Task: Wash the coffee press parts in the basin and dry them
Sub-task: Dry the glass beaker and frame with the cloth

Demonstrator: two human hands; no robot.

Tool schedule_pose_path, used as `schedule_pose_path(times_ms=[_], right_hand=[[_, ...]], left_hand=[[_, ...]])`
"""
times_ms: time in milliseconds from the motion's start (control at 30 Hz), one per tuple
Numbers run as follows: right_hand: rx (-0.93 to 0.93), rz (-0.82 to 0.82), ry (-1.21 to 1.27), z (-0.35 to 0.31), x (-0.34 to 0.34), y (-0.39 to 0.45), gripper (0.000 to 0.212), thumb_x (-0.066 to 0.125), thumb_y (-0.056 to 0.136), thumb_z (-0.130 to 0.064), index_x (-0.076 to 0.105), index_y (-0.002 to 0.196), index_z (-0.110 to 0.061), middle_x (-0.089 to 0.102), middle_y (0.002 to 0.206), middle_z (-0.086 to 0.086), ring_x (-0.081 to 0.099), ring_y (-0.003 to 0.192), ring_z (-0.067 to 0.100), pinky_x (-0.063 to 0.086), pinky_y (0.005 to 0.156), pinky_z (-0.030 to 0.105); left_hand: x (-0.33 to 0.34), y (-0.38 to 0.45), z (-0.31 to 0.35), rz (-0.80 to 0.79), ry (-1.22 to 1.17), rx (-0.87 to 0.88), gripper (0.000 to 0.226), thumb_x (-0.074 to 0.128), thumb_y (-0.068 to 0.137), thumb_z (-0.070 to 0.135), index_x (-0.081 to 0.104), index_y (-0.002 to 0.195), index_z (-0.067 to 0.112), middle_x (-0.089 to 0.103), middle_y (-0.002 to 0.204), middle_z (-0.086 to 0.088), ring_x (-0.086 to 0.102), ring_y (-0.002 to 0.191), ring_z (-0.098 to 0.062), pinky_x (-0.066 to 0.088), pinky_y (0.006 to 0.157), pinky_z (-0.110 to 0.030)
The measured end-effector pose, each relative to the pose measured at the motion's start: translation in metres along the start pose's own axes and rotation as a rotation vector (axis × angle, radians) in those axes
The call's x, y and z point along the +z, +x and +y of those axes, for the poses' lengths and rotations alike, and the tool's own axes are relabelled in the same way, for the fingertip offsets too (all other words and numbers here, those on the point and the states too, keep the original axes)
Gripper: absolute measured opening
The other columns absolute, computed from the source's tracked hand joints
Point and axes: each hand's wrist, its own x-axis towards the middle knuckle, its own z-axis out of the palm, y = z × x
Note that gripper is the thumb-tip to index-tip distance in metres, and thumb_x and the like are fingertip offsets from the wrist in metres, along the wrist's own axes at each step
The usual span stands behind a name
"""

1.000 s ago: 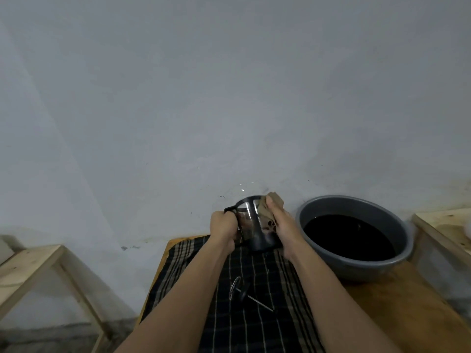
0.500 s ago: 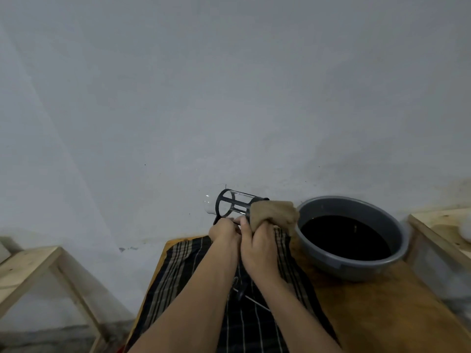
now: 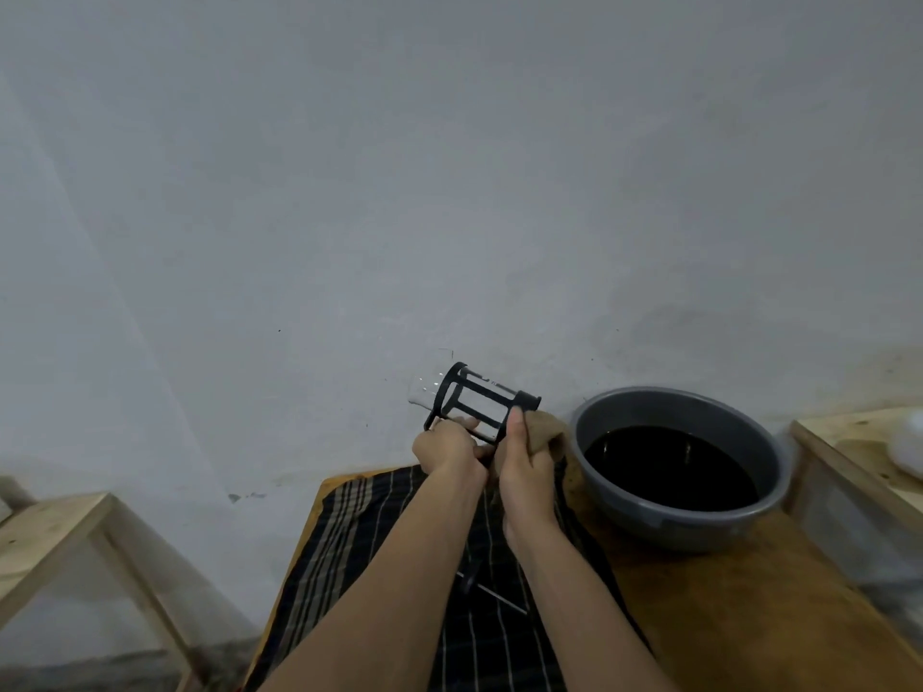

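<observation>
— Where's the carafe (image 3: 474, 404) right now?

— Up in the air, left of the basin (image 3: 679, 467) and above the far edge of the checked cloth (image 3: 359, 531). Both hands are on it. The left hand (image 3: 449, 449) grips it from underneath, fingers curled round the black handle side nearest the person. The right hand (image 3: 524, 472) sits just beside it, closer to the basin, pinching a brown rag (image 3: 544, 429) against the carafe's black end, thumb stretched up along the frame.

— Upright?

— No, lying over. Its long axis runs nearly level, sloping a little, from the end by the basin up and away to the left. The clear glass rim pokes out of the black frame on the side away from the basin, pointing at the wall (image 3: 449, 192). The end under the rag faces the basin.

— And the basin itself?

— Grey, sitting on the wooden table (image 3: 749, 616), dark liquid inside. Well apart from the hands, nothing touching it.

— Anything else out?

— A thin metal plunger rod (image 3: 499, 596) lies on the cloth, on the near side from the basin, between the two forearms. Its disc is mostly hidden by an arm, so I can't tell more
</observation>
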Motion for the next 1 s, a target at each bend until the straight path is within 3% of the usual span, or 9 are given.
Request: schedule_pose_path(times_ms=[133, 267, 433, 500, 567, 633, 733, 933, 1000], right_hand=[[-0.277, 0.077, -0.543, 0.011, -0.015, 0.001, 0.038, 0.049, 0.098, -0.040, 0.058, 0.074, -0.011, 0.056, 0.061, -0.003, 0.051, 0.052, 0.002, 0.037, 0.043, 0.011], [-0.474, 0.118, -0.795, 0.006, -0.028, 0.002, 0.040, 0.062, 0.090, -0.042, 0.052, 0.060, -0.017, 0.051, 0.051, -0.007, 0.046, 0.042, 0.003, 0.034, 0.040, 0.014], [-0.642, 0.008, -0.506, -0.005, -0.038, -0.005, 0.031, 0.062, 0.087, -0.049, 0.057, 0.071, -0.023, 0.057, 0.063, -0.008, 0.057, 0.058, 0.005, 0.048, 0.059, 0.026], [-0.671, -0.063, -0.715, -0.008, -0.039, -0.001, 0.047, 0.042, 0.086, -0.069, 0.062, 0.092, -0.027, 0.066, 0.094, -0.006, 0.062, 0.095, 0.012, 0.048, 0.091, 0.041], [-0.620, -0.128, -1.047, -0.007, -0.036, 0.005, 0.071, 0.021, 0.085, -0.075, 0.055, 0.126, -0.028, 0.052, 0.136, -0.003, 0.037, 0.137, 0.017, 0.020, 0.116, 0.053], [-0.568, -0.187, -1.144, -0.011, -0.036, 0.011, 0.070, 0.018, 0.091, -0.068, 0.044, 0.140, -0.026, 0.041, 0.149, -0.001, 0.026, 0.144, 0.019, 0.015, 0.118, 0.052], [-0.382, -0.227, -0.972, -0.028, -0.036, 0.024, 0.064, 0.029, 0.094, -0.064, 0.052, 0.132, -0.017, 0.058, 0.131, 0.009, 0.053, 0.122, 0.025, 0.041, 0.103, 0.039], [0.057, -0.287, -0.497, -0.067, -0.027, 0.042, 0.067, 0.039, 0.092, -0.066, 0.063, 0.117, -0.009, 0.068, 0.102, 0.010, 0.066, 0.094, 0.024, 0.052, 0.081, 0.032], [0.076, -0.315, -0.457, -0.066, -0.027, 0.036, 0.061, 0.040, 0.091, -0.066, 0.062, 0.116, -0.015, 0.068, 0.102, 0.006, 0.064, 0.095, 0.020, 0.051, 0.092, 0.035]], left_hand=[[-0.004, 0.009, -0.014, 0.131, 0.035, 0.160, 0.036, 0.035, 0.094, 0.003, 0.058, 0.067, 0.007, 0.062, 0.079, -0.013, 0.052, 0.058, -0.022, 0.043, 0.045, -0.025], [-0.008, 0.013, -0.013, 0.141, -0.001, 0.154, 0.030, 0.035, 0.096, 0.002, 0.057, 0.076, 0.007, 0.070, 0.088, -0.015, 0.056, 0.058, -0.019, 0.044, 0.044, -0.023], [-0.010, 0.016, -0.008, 0.111, 0.013, 0.101, 0.028, 0.035, 0.094, 0.001, 0.056, 0.077, 0.008, 0.070, 0.085, -0.014, 0.042, 0.046, -0.014, 0.037, 0.041, -0.023], [-0.012, 0.016, -0.008, 0.095, 0.037, 0.105, 0.029, 0.036, 0.092, 0.000, 0.059, 0.075, 0.007, 0.066, 0.079, -0.011, 0.046, 0.051, -0.018, 0.044, 0.044, -0.024], [-0.013, 0.014, -0.010, 0.068, 0.149, 0.177, 0.031, 0.039, 0.092, 0.003, 0.061, 0.072, 0.008, 0.066, 0.076, -0.008, 0.055, 0.064, -0.024, 0.055, 0.063, -0.034], [-0.013, 0.006, -0.014, 0.018, 0.258, 0.274, 0.030, 0.039, 0.096, 0.005, 0.063, 0.076, 0.008, 0.066, 0.077, -0.008, 0.058, 0.069, -0.023, 0.052, 0.067, -0.033], [-0.016, 0.003, -0.021, -0.064, 0.372, 0.372, 0.027, 0.038, 0.097, 0.005, 0.064, 0.088, 0.002, 0.065, 0.082, -0.010, 0.059, 0.071, -0.021, 0.046, 0.059, -0.029], [-0.019, -0.001, -0.021, -0.265, 0.475, 0.355, 0.033, 0.035, 0.097, 0.005, 0.064, 0.082, 0.008, 0.062, 0.071, -0.004, 0.054, 0.061, -0.019, 0.042, 0.044, -0.024], [-0.020, -0.004, -0.015, -0.307, 0.448, 0.314, 0.036, 0.035, 0.097, 0.003, 0.062, 0.075, 0.012, 0.061, 0.067, -0.002, 0.055, 0.059, -0.016, 0.049, 0.048, -0.025]])
